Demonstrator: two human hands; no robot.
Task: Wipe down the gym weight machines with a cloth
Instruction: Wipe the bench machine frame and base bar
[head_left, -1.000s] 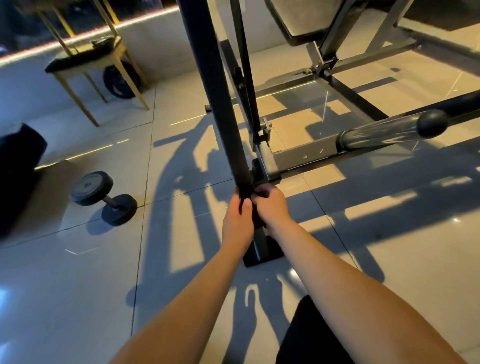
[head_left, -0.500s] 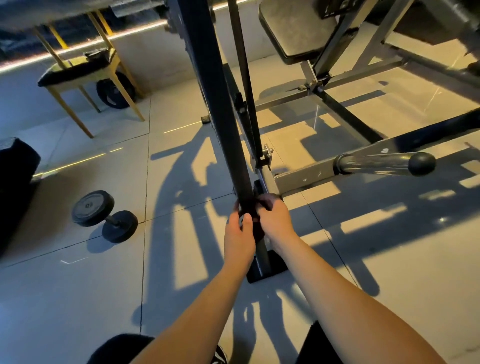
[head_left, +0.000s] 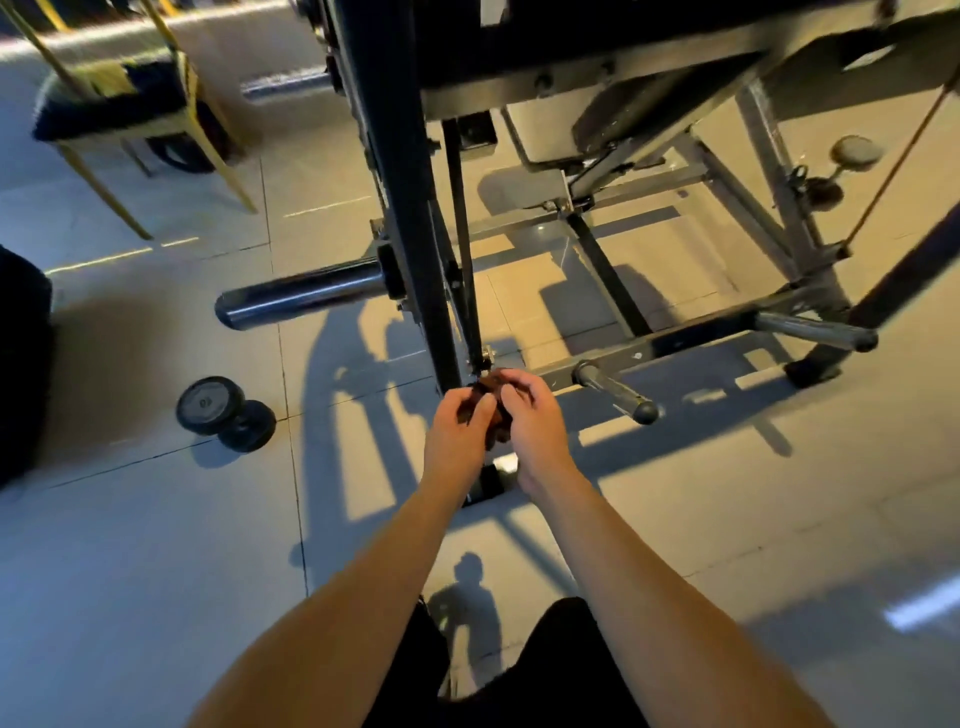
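A black upright post (head_left: 400, 208) of the weight machine rises from the floor in the middle of the head view. At its lower end, a small dark brownish cloth (head_left: 492, 399) is bunched between both my hands. My left hand (head_left: 460, 439) grips the cloth from the left with curled fingers. My right hand (head_left: 532, 431) holds it from the right, fingers bent over its top. Both hands sit just in front of the post, above its base foot (head_left: 485, 486). Most of the cloth is hidden by my fingers.
A chrome weight peg (head_left: 306, 296) juts left from the post. A short black-tipped handle (head_left: 618, 392) sticks out right of my hands. A black dumbbell (head_left: 226, 413) lies on the tiled floor to the left. A yellow-legged stool (head_left: 124, 114) stands far left.
The view has tilted up, showing more of the machine frame. My hands have come off the post's side and now bunch the cloth between them just in front of it.
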